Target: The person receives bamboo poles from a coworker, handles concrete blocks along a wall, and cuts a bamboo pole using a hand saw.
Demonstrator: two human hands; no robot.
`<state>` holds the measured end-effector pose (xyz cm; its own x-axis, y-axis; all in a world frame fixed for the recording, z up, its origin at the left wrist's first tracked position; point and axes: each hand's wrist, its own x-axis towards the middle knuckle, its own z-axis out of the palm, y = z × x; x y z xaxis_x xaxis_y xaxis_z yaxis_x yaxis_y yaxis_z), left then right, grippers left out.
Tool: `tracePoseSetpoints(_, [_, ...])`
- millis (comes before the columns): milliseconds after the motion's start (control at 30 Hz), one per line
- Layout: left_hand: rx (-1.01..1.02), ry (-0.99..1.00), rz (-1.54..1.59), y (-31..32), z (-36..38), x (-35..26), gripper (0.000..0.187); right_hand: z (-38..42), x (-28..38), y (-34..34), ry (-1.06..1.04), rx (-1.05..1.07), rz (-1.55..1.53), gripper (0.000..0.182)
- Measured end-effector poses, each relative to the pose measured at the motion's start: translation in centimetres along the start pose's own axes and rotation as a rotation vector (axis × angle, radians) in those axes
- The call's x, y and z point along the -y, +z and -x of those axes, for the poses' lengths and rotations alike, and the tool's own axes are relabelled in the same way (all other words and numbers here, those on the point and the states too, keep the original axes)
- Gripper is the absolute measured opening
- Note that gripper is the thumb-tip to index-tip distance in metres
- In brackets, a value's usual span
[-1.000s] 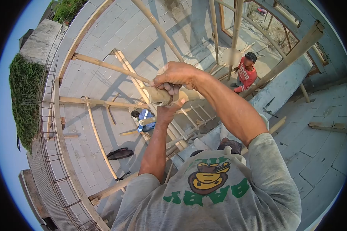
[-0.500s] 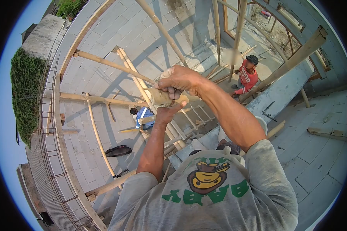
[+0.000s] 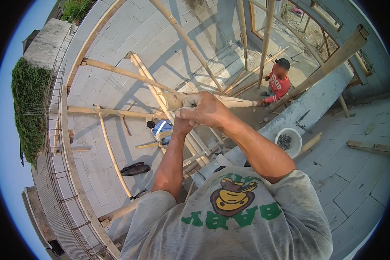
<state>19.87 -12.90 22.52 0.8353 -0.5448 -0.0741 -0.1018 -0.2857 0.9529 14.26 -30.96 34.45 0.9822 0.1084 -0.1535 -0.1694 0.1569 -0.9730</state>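
A thick bamboo pole (image 3: 236, 102) runs away from me, its cut near end (image 3: 173, 101) just beyond my hands. My right hand (image 3: 201, 109) is closed around it near that end. My left hand (image 3: 183, 125) is closed low against the pole beside my right hand, its fingers mostly hidden. A person in a red shirt (image 3: 279, 86) stands below, one hand at the pole's far end.
A white bucket (image 3: 294, 149) of nails stands at right by a grey ledge (image 3: 264, 134). Bamboo scaffold poles (image 3: 117, 71) cross the left. Another person in blue (image 3: 162, 130) crouches below near a black bag (image 3: 135, 169). Rebar (image 3: 56, 160) lines the wall's left edge.
My right hand has come down and nearer to my left hand. The pole now stretches visibly to the person in red. The bucket of nails has come into fuller view.
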Motion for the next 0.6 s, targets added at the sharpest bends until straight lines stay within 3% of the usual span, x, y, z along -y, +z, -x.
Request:
tracePoseSetpoints(67, [-0.010,-0.002,0.156,0.1,-0.7,0.7,0.041,1.1,-2.1,1.4,-0.193,-0.019,0.200,0.027])
tracePoseSetpoints(167, [0.007,-0.070,0.372,0.4,-1.1,-0.1,0.038,2.3,-2.3,2.5,-0.269,-0.202,-0.212,0.034])
tracePoseSetpoints(267, [0.104,-0.266,0.637,0.4,-1.7,-2.6,0.035,3.3,-1.9,2.1,-0.159,-0.006,-0.414,0.046])
tracePoseSetpoints(300, [0.081,-0.256,0.531,0.7,-1.8,-4.1,0.033,3.7,-2.4,2.0,-0.155,-0.028,-0.335,0.049])
tracePoseSetpoints(333, [-0.051,-0.200,0.190,1.5,-1.9,-5.9,0.033,3.8,-3.3,2.2,-0.159,-0.026,-0.256,0.053])
tracePoseSetpoints(400, [-0.132,-0.063,0.085,1.9,-2.0,-6.0,0.032,3.6,-2.9,2.9,-0.145,0.001,-0.132,0.061])
tracePoseSetpoints(467, [-0.168,0.104,0.478,2.7,-1.7,-6.6,0.028,3.9,-1.7,3.7,-0.201,-0.002,0.003,0.067])
tracePoseSetpoints(533, [-0.142,0.138,0.394,2.7,-2.4,-3.8,0.030,3.7,-0.9,4.3,-0.374,-0.057,0.170,0.067])
tracePoseSetpoints(600, [-0.083,0.199,0.409,2.7,-3.3,-0.8,0.033,4.2,1.1,5.0,-0.399,-0.041,0.113,0.068])
